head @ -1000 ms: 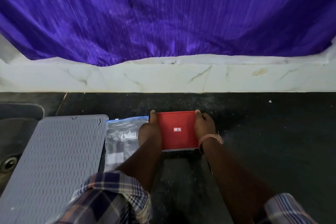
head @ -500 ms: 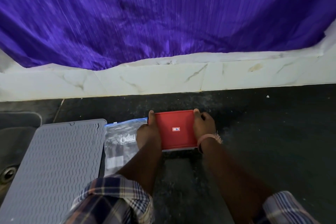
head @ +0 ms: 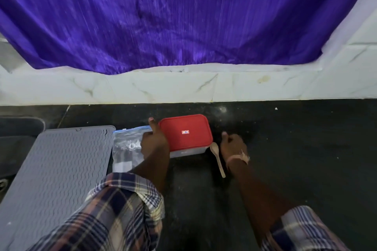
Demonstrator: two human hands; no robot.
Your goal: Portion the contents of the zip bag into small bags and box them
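A clear box with a red lid [head: 185, 134] stands on the dark counter [head: 285, 149]. My left hand [head: 154, 141] lies against the box's left side, thumb raised beside the lid and fingertips over the top edge of the zip bag [head: 125, 149]; it grips nothing that I can see. The zip bag lies flat to the left of the box, with dark contents and white print, and my left wrist partly covers it. My right hand [head: 233, 144] rests on the counter right of the box, apart from it and holding nothing. A wooden spoon [head: 217, 157] lies between box and right hand.
A grey ribbed mat [head: 59, 169] covers the counter at the left, next to the zip bag. A sink [head: 12, 149] lies beyond it at the left edge. White marble tiles [head: 183, 87] and a purple curtain [head: 183, 16] close off the back.
Both hands held the red-lidded box by its sides before. Now the box stands on the counter, my right hand has let go and moved right, and the wooden spoon has come into view.
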